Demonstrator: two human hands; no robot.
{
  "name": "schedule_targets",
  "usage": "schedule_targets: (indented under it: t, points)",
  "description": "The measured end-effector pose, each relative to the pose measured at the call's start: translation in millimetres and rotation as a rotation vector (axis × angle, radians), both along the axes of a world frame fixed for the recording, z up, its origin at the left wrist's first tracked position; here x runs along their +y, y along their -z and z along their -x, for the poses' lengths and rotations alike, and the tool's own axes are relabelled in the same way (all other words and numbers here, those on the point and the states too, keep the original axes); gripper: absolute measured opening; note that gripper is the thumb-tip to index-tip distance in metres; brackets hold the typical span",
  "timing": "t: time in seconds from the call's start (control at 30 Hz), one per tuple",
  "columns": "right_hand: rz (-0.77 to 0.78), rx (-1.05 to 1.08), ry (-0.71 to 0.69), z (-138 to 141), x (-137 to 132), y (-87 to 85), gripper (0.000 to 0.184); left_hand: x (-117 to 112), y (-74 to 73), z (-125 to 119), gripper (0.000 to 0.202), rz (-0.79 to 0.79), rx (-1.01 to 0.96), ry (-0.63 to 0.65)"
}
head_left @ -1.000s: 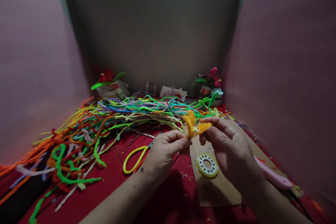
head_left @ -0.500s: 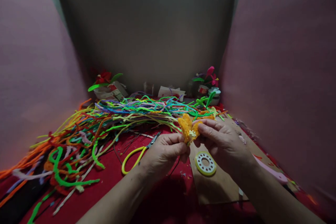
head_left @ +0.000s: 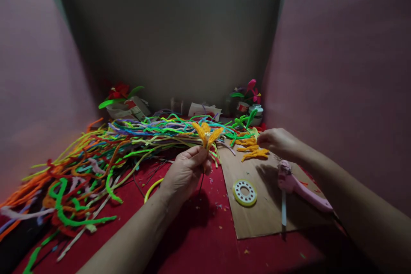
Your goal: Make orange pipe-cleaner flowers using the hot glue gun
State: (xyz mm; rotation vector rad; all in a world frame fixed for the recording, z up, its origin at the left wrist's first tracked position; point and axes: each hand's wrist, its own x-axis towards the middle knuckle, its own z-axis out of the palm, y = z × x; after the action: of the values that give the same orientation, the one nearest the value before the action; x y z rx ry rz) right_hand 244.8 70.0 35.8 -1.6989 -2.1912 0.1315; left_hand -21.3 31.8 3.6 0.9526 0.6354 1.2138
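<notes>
My left hand (head_left: 189, 169) pinches an orange fuzzy flower (head_left: 205, 133) just below its petals, which spread upward around a small pale centre. A thin dark stem hangs beneath the fingers. Over at the right, my right hand (head_left: 279, 143) is bent down with its fingers together beside several orange fuzzy petals (head_left: 256, 154) on a brown board (head_left: 263, 218). Its fingertips are partly hidden, so whether they grip a petal does not show.
A pink glue gun (head_left: 297, 188) and a yellow-rimmed tape roll (head_left: 238, 189) rest on the board. Colourful pipe cleaners (head_left: 154, 130) heap up at the left and back. Yellow scissor handles (head_left: 150, 190) show behind my left wrist. Made flowers (head_left: 118, 92) stand at the rear.
My right hand has let go of the flower and moved right to the loose orange petals. My left hand keeps the flower, now higher and further left. The glue gun has come into fuller view.
</notes>
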Motion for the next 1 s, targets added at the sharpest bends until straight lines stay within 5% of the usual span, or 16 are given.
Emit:
schedule_targets:
  t: [0.2,0.43,0.67,0.87,1.0]
  points:
    - [0.027,-0.189,0.014,-7,19,28.5,0.011,3,1.7,2,0.020,-0.003,-0.015,-0.007]
    - [-0.033,-0.272,-0.045,-7,22,32.1,0.013,4,3.3,2,0.020,-0.005,-0.056,0.012]
    - [-0.313,-0.204,-0.127,16,-9,10.4,0.009,-2,5.4,-4,0.012,0.164,-0.205,0.030]
    - [-0.780,-0.147,-0.416,46,-42,5.0,0.012,-17,2.3,-11,0.020,0.154,-0.184,0.246]
    - [-0.896,-0.190,-0.535,55,-52,3.8,0.011,-22,-0.9,-12,0.020,0.146,-0.159,0.388]
